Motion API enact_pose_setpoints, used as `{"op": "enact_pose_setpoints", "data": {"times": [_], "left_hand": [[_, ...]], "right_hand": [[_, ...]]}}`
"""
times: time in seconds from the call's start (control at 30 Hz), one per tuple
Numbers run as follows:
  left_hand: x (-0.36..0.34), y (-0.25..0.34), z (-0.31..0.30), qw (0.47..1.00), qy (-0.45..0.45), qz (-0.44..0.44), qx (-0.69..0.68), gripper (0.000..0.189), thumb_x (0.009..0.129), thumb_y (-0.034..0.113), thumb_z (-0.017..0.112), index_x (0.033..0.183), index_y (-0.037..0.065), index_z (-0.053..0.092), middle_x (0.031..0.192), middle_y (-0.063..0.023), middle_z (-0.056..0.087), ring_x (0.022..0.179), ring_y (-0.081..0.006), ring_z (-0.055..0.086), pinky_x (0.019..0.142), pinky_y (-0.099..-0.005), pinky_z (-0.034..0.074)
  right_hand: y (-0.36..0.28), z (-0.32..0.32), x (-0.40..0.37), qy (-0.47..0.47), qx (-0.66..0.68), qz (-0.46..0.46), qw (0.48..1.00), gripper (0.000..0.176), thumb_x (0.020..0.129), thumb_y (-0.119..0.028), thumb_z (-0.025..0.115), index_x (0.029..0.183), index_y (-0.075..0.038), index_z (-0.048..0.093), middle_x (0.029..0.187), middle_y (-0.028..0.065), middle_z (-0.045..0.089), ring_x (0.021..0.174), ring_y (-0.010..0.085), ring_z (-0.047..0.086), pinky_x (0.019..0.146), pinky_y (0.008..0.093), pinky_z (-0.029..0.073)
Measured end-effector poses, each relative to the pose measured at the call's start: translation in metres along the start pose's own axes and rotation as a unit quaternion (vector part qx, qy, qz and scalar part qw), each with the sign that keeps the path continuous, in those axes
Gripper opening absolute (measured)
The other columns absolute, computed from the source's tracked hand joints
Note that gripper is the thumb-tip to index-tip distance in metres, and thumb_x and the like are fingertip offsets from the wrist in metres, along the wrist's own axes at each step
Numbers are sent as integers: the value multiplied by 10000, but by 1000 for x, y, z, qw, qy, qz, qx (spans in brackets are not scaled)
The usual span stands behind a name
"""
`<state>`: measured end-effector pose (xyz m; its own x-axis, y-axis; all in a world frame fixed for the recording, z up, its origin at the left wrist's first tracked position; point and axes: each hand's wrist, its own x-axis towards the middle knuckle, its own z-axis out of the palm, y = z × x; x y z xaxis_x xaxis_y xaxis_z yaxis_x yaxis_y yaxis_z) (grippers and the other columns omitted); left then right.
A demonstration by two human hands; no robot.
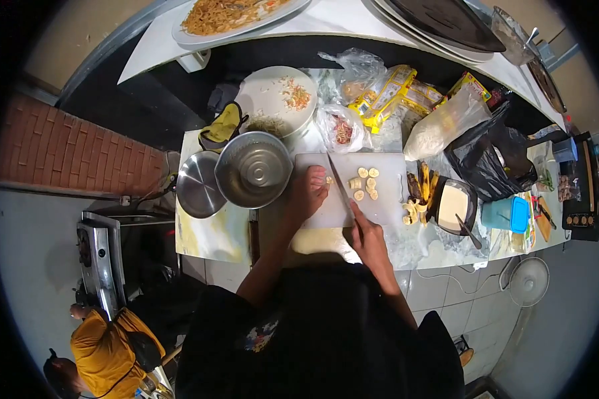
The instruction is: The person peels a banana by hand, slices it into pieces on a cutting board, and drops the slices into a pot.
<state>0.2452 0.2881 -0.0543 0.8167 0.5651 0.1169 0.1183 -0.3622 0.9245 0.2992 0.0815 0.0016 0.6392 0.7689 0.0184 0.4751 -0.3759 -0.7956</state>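
Note:
My right hand (369,238) is closed round the handle of a kitchen knife (341,185), its long blade pointing away from me over a white cutting board (321,214). At the left of the board, my left hand (309,191) has its fingers curled on a small piece of banana (329,179), mostly covered by the fingers. The blade is just right of those fingertips. Several round banana slices (371,182) lie on the board to the right of the knife. Dark banana peels (424,186) are beside the board, next to a dark square bowl of pale batter (454,205) with a spoon in it.
Left of the board stand a deep metal pot (254,166) and a metal lid (199,189). Behind are a white round board (263,83) with shreds, plastic bags and yellow packets (386,93). A black bag (492,159) and blue container (506,214) stand right. Another person (106,346) is lower left.

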Motion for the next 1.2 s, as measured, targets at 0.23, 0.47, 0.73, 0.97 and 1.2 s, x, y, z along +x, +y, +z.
{"op": "enact_pose_setpoints", "data": {"times": [0.23,0.47,0.73,0.97,1.2], "left_hand": [[7,15,6,999,-16,-24,32,408,775,-22,708,1149,57,567,1049,-127,646,879,-240,649,743,-356,559],[2,19,5,990,-6,78,114,352,787,-15,661,1125,61,596,970,-152,580,849,-345,615,755,-413,520],[6,15,2,986,-18,109,126,210,778,-16,660,980,43,666,944,-145,586,806,-328,639,716,-397,534],[11,7,-3,1000,-28,2,5,153,800,-1,684,951,21,673,873,-120,632,742,-190,675,697,-299,558],[6,57,-46,981,-7,-69,-180,149,898,-46,616,1015,15,685,960,-41,689,855,-86,640,772,-245,533]], "right_hand": [[-6,-15,7,-21,-3,59,998,649,830,47,526,1460,-73,427,845,288,628,775,452,632,728,479,501],[-4,-14,3,2,20,60,998,621,844,51,510,1449,-74,449,813,291,613,744,448,624,720,465,494],[-10,-20,6,17,33,89,995,599,856,42,510,1443,-70,458,765,299,582,658,448,581,676,437,491],[0,-13,12,66,53,54,995,510,919,1,517,1420,-89,505,548,127,419,491,169,350,509,306,377],[-1,-17,16,57,49,56,996,481,937,-32,524,1415,-87,512,534,103,416,499,133,341,504,287,368]]}}
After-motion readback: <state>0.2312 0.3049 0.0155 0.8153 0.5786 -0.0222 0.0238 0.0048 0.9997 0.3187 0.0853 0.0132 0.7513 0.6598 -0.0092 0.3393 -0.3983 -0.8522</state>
